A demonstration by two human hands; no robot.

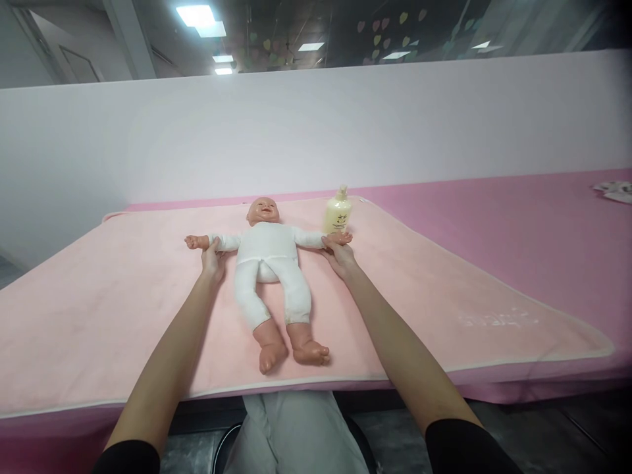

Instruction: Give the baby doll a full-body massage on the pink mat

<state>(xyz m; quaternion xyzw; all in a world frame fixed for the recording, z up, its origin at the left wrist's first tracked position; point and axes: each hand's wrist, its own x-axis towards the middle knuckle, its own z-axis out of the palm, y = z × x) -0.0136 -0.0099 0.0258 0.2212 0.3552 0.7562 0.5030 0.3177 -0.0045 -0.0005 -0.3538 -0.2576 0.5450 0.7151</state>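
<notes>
A baby doll [269, 263] in a white suit lies on its back on a light pink blanket [123, 309], arms spread wide, feet toward me. My left hand [212, 258] grips the doll's arm on the left, just inside its bare hand. My right hand [337, 253] holds the doll's other arm at the wrist. A pale yellow pump bottle [338, 212] stands upright just behind my right hand, close to the doll's hand.
The blanket covers a darker pink padded table [518, 224] that runs off to the right. A white partition wall [316, 131] rises behind it. Some papers [615, 191] lie at the far right edge. My lap is below the table's front edge.
</notes>
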